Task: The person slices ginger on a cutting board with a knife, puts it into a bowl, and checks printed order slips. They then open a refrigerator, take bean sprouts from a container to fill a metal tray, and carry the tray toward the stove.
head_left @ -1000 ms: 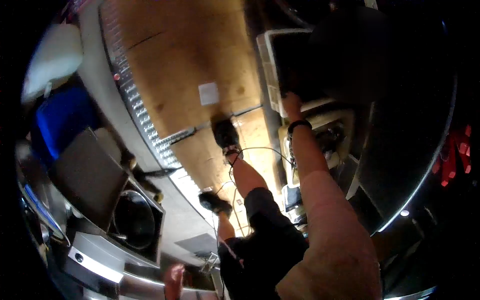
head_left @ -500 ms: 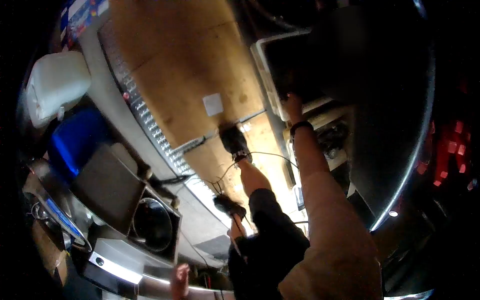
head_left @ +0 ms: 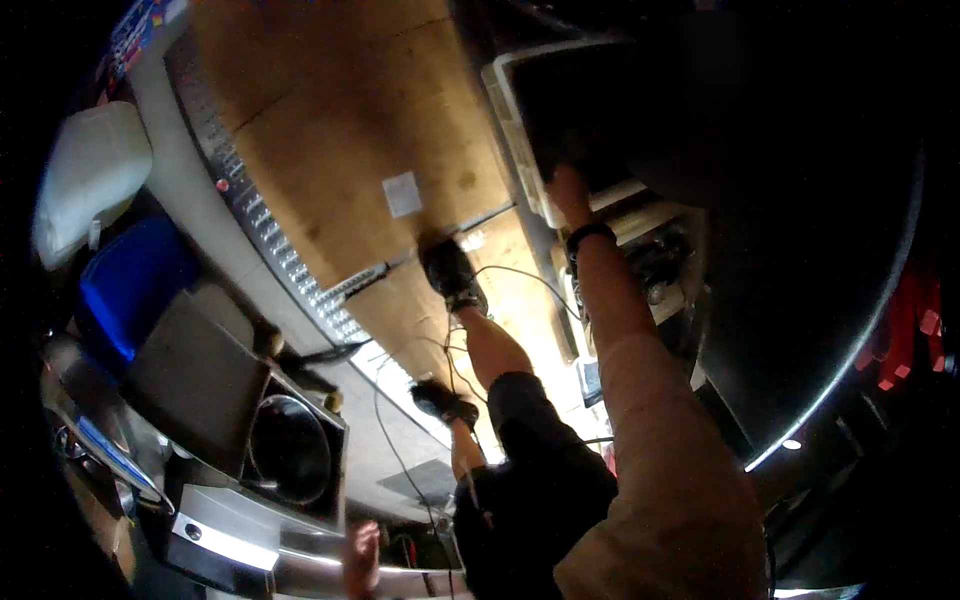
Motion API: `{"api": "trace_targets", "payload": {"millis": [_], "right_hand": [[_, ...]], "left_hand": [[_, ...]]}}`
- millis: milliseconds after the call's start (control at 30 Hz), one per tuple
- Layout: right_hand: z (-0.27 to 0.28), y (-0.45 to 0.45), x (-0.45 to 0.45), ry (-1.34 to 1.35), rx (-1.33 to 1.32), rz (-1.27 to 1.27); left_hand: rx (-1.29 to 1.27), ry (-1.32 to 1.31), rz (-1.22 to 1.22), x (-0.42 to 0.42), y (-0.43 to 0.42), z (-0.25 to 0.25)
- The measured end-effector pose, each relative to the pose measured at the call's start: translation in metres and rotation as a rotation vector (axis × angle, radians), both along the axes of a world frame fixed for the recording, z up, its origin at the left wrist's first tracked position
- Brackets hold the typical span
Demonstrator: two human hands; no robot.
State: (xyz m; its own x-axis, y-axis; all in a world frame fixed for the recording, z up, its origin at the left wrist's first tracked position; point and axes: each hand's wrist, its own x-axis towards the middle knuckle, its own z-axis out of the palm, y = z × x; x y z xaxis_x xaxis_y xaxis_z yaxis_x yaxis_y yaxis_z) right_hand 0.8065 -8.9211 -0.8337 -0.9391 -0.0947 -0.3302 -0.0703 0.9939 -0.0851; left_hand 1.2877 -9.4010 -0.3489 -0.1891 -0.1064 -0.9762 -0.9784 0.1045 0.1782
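My right hand (head_left: 570, 195), with a black band (head_left: 590, 236) on the wrist, reaches to the near rim of a pale-edged crate (head_left: 520, 130). Its fingertips fade into the dark inside of the crate, so what they touch or hold is hidden. My left hand (head_left: 364, 560) is low in the view, blurred and dim, near the metal counter edge (head_left: 310, 560). I cannot make out anything in it. A thin dark cable (head_left: 530, 272) runs across the floor by my shoes, towards the crate side.
My black shoes (head_left: 448, 272) stand by wooden boards (head_left: 330, 120) with a white paper square (head_left: 402, 194). At the left are a white jerrycan (head_left: 95, 170), a blue container (head_left: 135, 285) and a unit with a round dark opening (head_left: 290, 450). Red gloves-like shapes (head_left: 905, 335) hang far right.
The view has shifted slightly, so the boards and crate sit further left. My right hand stays at the crate, its fingers now darker. My left hand stays low.
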Motion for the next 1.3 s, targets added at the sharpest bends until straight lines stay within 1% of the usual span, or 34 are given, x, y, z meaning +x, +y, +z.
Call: {"api": "trace_targets", "payload": {"millis": [33,67,100,167,233,300,367,433,467,500,567,633,667,700,733,767,800,867,900,933,967,1000,1067,1100,1133,1167,1200,1233,1267,1300], "right_hand": [[0.0,-0.001,0.0,-0.019,0.017,-0.003],[0.001,-0.001,0.0,-0.038,0.034,-0.006],[0.001,-0.002,0.0,-0.03,0.006,-0.04],[0.006,-0.006,-0.002,-0.023,-0.025,-0.072],[0.023,-0.016,-0.011,-0.371,-0.017,-0.259],[0.03,-0.023,-0.016,-0.407,0.013,-0.223],[0.034,-0.023,-0.022,-0.472,0.077,-0.153],[0.032,-0.016,-0.025,-0.519,0.126,-0.105],[0.031,-0.014,-0.026,-0.533,0.142,-0.09],[0.029,-0.014,-0.025,-0.512,0.172,-0.099],[0.015,-0.011,-0.017,-0.496,0.198,-0.11],[-0.007,-0.004,-0.009,-0.476,0.383,-0.154],[-0.003,-0.008,-0.003,-0.484,0.375,-0.156],[0.002,-0.012,0.003,-0.317,0.434,-0.175],[0.008,-0.018,0.009,-0.149,0.49,-0.196],[-0.004,0.001,0.012,-0.096,0.381,-0.301],[0.001,0.006,0.013,-0.095,0.367,-0.309],[0.016,0.014,0.016,0.0,0.429,-0.443],[0.023,0.019,0.007,-0.078,0.553,-0.406],[0.033,0.02,0.009,-0.068,0.533,-0.408],[0.046,0.023,0.016,-0.007,0.49,-0.369],[0.072,0.021,0.026,0.058,0.448,-0.328],[0.113,0.021,0.053,0.186,0.364,-0.245],[0.138,0.014,0.069,0.256,0.322,-0.205],[0.175,-0.008,0.08,0.277,0.299,-0.207],[0.234,-0.039,0.091,0.148,0.173,-0.299],[0.281,-0.06,0.105,0.016,0.041,-0.382],[0.297,-0.067,0.119,-0.01,-0.025,-0.37],[0.332,-0.09,0.142,-0.003,0.04,-0.27],[0.356,-0.102,0.171,0.03,-0.018,-0.277]], "left_hand": [[0.002,-0.002,0.001,0.021,-0.004,-0.005],[0.027,-0.011,0.031,0.062,-0.01,-0.015],[0.052,-0.018,0.062,0.087,-0.014,-0.022],[0.031,-0.024,0.066,0.102,-0.015,-0.024],[0.008,-0.031,0.069,0.106,-0.015,-0.028],[0.025,-0.067,0.034,0.107,-0.016,-0.03],[0.082,-0.073,0.038,0.148,-0.018,-0.042],[0.137,-0.076,0.038,0.136,-0.014,-0.042],[0.091,-0.001,0.026,0.07,-0.005,-0.03],[0.042,0.073,0.014,0.03,0.002,-0.023],[0.021,0.062,0.015,0.021,0.003,-0.021],[-0.006,0.048,0.014,0.002,0.006,-0.015],[-0.011,0.035,-0.037,-0.016,0.008,-0.007],[-0.016,0.023,-0.09,-0.025,0.007,0.002],[-0.024,0.011,-0.057,-0.012,0.003,0.007],[-0.05,0.035,-0.005,-0.008,0.005,0.015],[-0.074,0.064,0.045,-0.005,0.007,0.024],[-0.089,0.073,0.039,0.011,0.003,0.041],[-0.093,0.091,0.043,0.018,0.002,0.05],[-0.11,0.106,0.043,0.018,0.0,0.061],[-0.115,0.078,-0.013,0.017,0.0,0.071],[-0.118,0.051,-0.066,0.018,0.002,0.083],[-0.169,0.098,-0.018,0.019,0.01,0.109],[-0.176,0.164,-0.058,0.011,0.011,0.124],[-0.19,0.233,-0.1,0.011,0.011,0.135],[-0.177,0.243,-0.13,0.029,0.005,0.137],[-0.202,0.337,-0.079,0.049,0.005,0.138],[-0.23,0.394,-0.143,0.052,0.005,0.139],[-0.252,0.449,-0.214,0.059,0.002,0.141],[-0.135,0.506,0.045,0.085,0.001,0.126]]}}
